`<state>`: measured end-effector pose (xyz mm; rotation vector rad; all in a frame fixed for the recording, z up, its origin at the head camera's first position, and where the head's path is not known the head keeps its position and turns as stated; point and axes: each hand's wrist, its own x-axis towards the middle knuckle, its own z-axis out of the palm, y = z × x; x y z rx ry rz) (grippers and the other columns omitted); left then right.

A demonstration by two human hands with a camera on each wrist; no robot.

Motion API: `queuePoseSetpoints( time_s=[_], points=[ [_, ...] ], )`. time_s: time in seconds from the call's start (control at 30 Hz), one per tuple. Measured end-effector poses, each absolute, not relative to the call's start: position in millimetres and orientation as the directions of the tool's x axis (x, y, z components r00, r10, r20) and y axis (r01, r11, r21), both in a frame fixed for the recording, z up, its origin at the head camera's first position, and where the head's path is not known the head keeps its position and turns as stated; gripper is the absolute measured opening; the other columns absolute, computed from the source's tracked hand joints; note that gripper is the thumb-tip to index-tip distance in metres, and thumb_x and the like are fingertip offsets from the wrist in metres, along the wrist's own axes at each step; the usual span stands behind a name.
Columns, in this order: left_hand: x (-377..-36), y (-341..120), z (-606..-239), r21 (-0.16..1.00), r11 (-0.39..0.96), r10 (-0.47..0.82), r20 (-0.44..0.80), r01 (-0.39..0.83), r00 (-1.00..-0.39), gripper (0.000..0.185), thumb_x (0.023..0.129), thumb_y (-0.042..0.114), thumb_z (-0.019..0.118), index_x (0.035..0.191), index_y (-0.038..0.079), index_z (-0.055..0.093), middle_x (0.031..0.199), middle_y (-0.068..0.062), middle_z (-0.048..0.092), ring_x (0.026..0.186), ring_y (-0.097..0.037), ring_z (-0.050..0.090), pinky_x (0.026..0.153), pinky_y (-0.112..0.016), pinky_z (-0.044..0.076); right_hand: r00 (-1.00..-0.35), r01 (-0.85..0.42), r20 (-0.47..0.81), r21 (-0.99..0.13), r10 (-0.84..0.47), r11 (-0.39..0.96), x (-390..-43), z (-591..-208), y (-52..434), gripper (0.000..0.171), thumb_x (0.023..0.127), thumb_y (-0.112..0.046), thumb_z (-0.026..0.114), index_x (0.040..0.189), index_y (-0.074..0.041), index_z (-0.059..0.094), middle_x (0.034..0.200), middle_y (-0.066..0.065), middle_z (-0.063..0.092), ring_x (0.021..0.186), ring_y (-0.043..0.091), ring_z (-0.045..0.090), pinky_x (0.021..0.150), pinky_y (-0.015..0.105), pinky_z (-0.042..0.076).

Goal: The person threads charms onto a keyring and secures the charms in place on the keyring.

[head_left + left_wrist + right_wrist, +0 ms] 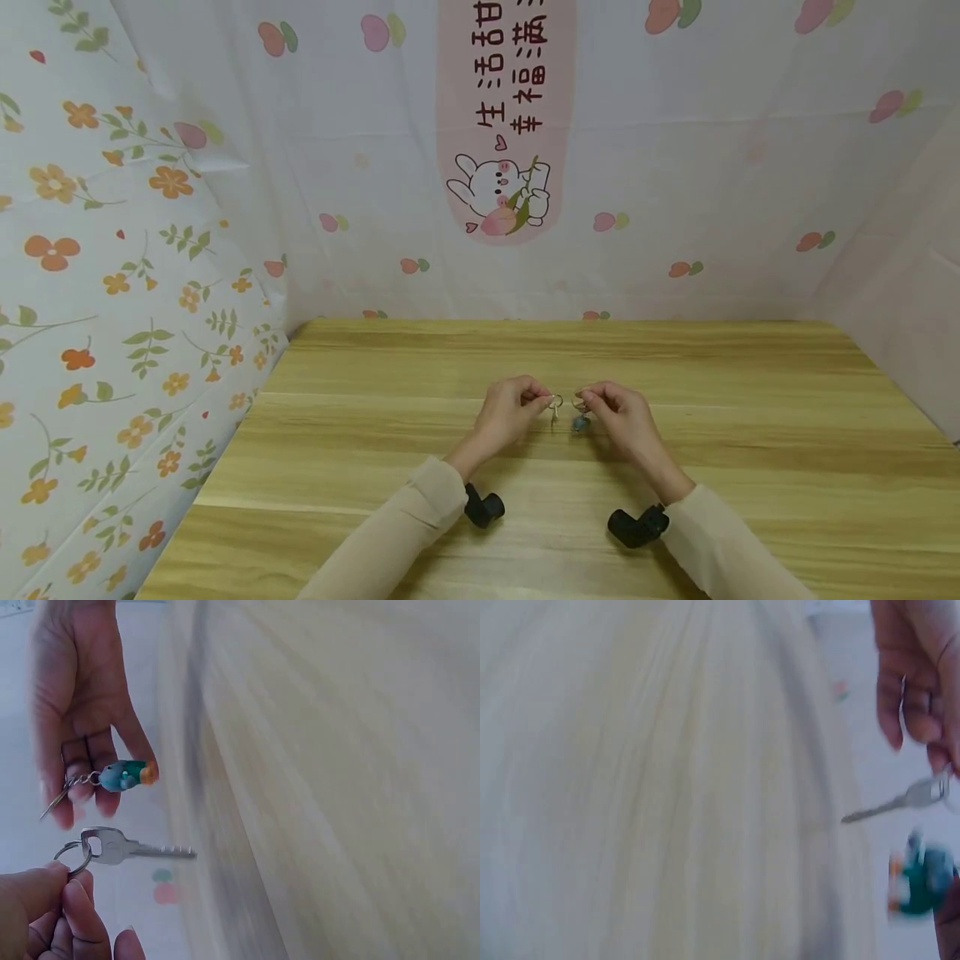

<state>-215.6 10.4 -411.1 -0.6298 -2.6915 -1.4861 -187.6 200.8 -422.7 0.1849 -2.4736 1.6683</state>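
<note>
My left hand (510, 410) pinches a metal key ring (91, 855) between thumb and forefinger. A silver key (120, 849) hangs from that ring, its toothed blade pointing away from the fingers. Across a small gap, my right hand (621, 415) holds a keychain by its metal ring. On its short chain (78, 780) dangles a small teal-and-green figure (124, 775) with an orange end; in the right wrist view this figure (924, 883) is blurred. Both hands are above the wooden table, the key and the figure side by side and apart.
The wood-grain table (375, 358) spreads beneath both arms. Behind it hangs a pale printed cloth (337, 175) with a cartoon rabbit, and a flowered cloth (150, 292) covers the left side. Black wrist cameras (637, 527) jut inward from both wrists.
</note>
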Motion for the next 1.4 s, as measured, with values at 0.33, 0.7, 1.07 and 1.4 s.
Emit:
queuePoseSetpoints(
  time_s=[0.33, 0.7, 1.07, 1.4],
  points=[
    [-195.9, 12.3, -403.6, 0.872, 0.343, 0.341, 0.231, 0.349, -0.911, 0.010, 0.088, 0.016, 0.066, 0.088, 0.007, 0.069, 0.082, -0.005, 0.070, 0.067, -0.002, 0.057, 0.061, -0.017, 0.047, -0.967, -0.233, 0.252, -0.934, 0.035, 0.271, -165.7, -412.2, 185.2, 0.015, 0.090, -0.009, 0.062, 0.092, 0.006, 0.065, 0.082, 0.013, 0.066, 0.067, 0.005, 0.057, 0.059, 0.022, 0.047],
    [-183.9, 13.6, -402.6, 0.884, 0.325, 0.322, 0.231, 0.336, -0.918, 0.009, 0.088, 0.015, 0.066, 0.088, 0.007, 0.070, 0.080, -0.004, 0.069, 0.064, -0.002, 0.056, 0.058, -0.017, 0.046, -0.956, -0.261, 0.287, -0.922, 0.055, 0.286, -156.6, -414.5, 181.6, 0.010, 0.089, -0.005, 0.062, 0.087, 0.004, 0.063, 0.080, 0.005, 0.062, 0.067, 0.003, 0.053, 0.057, 0.019, 0.044],
    [-181.0, 15.1, -402.7, 0.860, 0.347, 0.327, 0.264, 0.375, -0.908, 0.006, 0.086, 0.012, 0.068, 0.085, 0.007, 0.070, 0.077, -0.004, 0.070, 0.063, -0.001, 0.058, 0.058, -0.016, 0.047, -0.955, -0.256, 0.287, -0.921, 0.067, 0.293, -154.6, -415.5, 180.2, 0.008, 0.089, -0.002, 0.061, 0.085, 0.005, 0.062, 0.077, -0.004, 0.060, 0.065, 0.001, 0.052, 0.056, 0.017, 0.043],
    [-178.6, 15.9, -401.7, 0.820, 0.387, 0.324, 0.307, 0.421, -0.895, 0.006, 0.086, 0.012, 0.068, 0.083, 0.007, 0.070, 0.076, -0.003, 0.070, 0.067, -0.006, 0.063, 0.061, -0.014, 0.047, -0.956, -0.253, 0.285, -0.923, 0.072, 0.288, -153.5, -416.7, 179.8, 0.009, 0.089, -0.001, 0.061, 0.085, 0.006, 0.062, 0.074, -0.010, 0.059, 0.064, 0.000, 0.051, 0.055, 0.016, 0.043]
  ],
)
